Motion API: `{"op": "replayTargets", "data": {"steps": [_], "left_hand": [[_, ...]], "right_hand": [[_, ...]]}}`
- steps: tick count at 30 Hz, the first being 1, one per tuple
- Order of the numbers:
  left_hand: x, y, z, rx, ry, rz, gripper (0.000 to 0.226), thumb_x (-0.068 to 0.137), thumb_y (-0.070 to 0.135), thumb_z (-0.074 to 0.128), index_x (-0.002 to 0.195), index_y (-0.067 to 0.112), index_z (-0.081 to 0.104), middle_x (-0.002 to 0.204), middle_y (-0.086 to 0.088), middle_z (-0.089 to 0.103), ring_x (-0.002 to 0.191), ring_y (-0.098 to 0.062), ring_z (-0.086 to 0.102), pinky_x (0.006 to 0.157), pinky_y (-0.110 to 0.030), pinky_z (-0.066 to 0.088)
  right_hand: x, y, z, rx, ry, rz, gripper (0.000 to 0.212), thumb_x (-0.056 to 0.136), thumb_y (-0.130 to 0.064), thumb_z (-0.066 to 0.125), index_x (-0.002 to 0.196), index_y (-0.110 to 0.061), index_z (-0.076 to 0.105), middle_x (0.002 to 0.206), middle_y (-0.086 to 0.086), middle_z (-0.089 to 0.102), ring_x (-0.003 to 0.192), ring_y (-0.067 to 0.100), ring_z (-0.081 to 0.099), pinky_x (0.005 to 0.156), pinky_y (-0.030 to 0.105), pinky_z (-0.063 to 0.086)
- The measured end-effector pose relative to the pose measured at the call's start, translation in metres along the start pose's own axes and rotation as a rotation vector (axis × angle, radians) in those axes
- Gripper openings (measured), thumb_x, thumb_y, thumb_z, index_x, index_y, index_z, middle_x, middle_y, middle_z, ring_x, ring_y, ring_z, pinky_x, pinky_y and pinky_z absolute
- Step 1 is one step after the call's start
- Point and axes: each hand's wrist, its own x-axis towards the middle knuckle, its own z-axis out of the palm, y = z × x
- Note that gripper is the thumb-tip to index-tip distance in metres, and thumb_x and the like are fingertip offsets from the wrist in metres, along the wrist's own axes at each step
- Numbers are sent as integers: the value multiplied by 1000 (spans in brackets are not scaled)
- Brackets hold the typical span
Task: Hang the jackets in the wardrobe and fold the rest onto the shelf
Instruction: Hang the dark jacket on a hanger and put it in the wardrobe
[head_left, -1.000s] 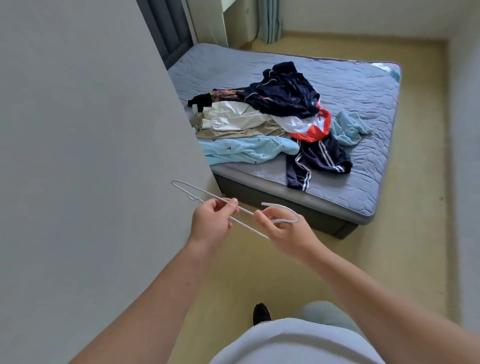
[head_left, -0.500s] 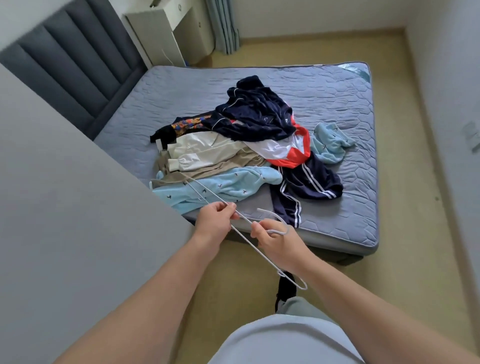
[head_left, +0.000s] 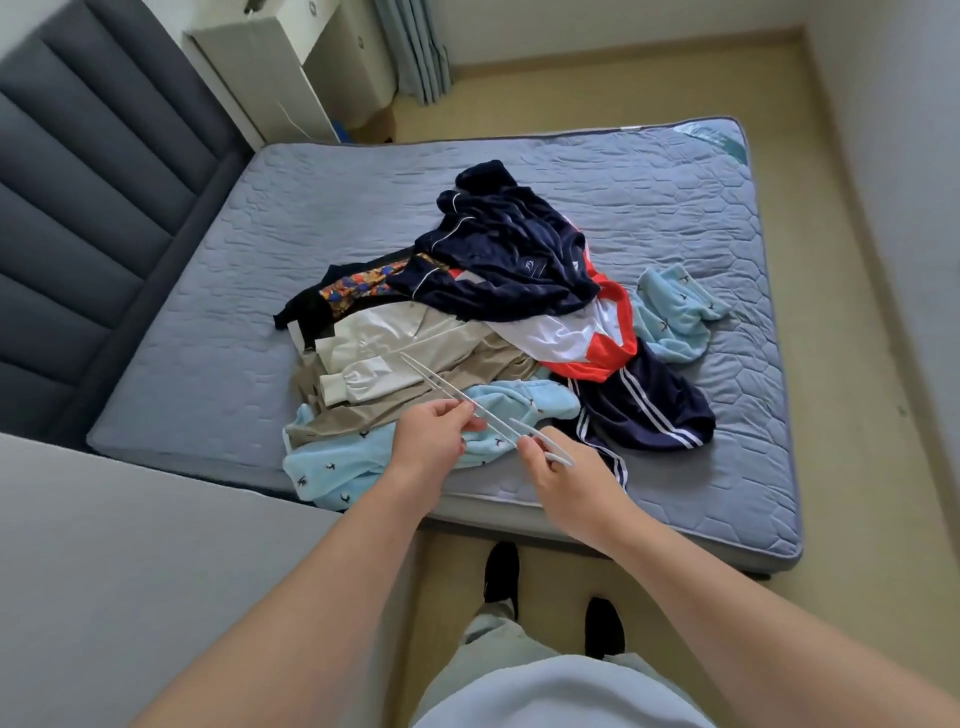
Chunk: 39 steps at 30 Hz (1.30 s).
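Though apart, both hands (head_left: 428, 441) (head_left: 566, 483) pinching-tight round hanger (head_left: 441, 385)

The one wide-angle camera rode on the person's head beside the bed (head_left: 519, 182) and faced forward and steeply down. The left hand (head_left: 428, 441), right hand (head_left: 566, 480) and the hanger (head_left: 439, 383) they held were close under it; the clothes pile (head_left: 498, 270) lay farther off, mid-frame.
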Motion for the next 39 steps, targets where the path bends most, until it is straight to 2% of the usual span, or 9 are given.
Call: {"op": "replayTargets", "data": {"steps": [8,12,15,20,25,28,30,36,39], "left_hand": [[144,10,-20,206,-30,49,13,98,22,60,91,17,70,79,2,73,52,-11,45,49,-25,40],[238,-2,-10,374,-72,98,12,96,26,58,89,23,67,84,4,73,69,-14,59,64,-29,46],[302,-16,8,522,-118,126,8,94,26,57,94,25,65,93,6,71,80,-13,63,62,-27,44],[407,-38,47,869,-214,282,29,96,26,54,122,17,64,120,0,67,109,-22,63,90,-35,50],[503,-49,90,1175,-331,413,49,96,26,58,141,14,45,148,-6,45,128,-31,53,104,-41,45],[548,-51,120,1403,-394,581,52,94,21,57,143,20,39,168,5,12,121,-35,57,90,-43,48],[575,-52,141,1412,-375,568,60,91,19,61,146,21,35,169,10,5,122,-35,57,86,-42,47],[637,-75,170,1278,-427,387,90,82,11,62,157,26,14,164,1,22,131,-35,49,100,-39,45],[654,-81,182,1290,-364,409,80,87,19,64,155,22,22,152,-8,43,129,-36,51,100,-43,46]], "right_hand": [[92,-28,8,47,205,131,34,104,-44,39,87,-16,50,75,3,61,67,22,55,63,41,44],[147,-22,18,84,325,186,31,103,-45,42,83,-23,50,72,-4,60,66,10,55,62,29,42],[186,-8,24,97,366,239,30,102,-44,44,79,-27,49,73,-6,61,68,9,55,62,29,42],[253,28,36,111,351,321,30,104,-44,39,87,-23,52,90,1,67,88,20,61,75,36,44],[324,69,46,138,422,408,32,105,-39,38,81,-22,50,81,-4,59,77,10,54,63,25,34],[360,93,50,123,440,439,30,105,-38,39,83,-22,52,83,-3,60,83,20,55,73,35,37],[379,107,52,121,459,431,31,104,-38,39,82,-22,52,82,-3,60,79,19,54,74,35,37],[404,147,60,130,506,416,32,104,-40,39,77,-24,49,76,-5,58,73,9,52,63,33,35],[401,163,66,192,515,417,30,103,-44,40,82,-27,52,80,-5,62,79,16,63,67,34,45]]}}
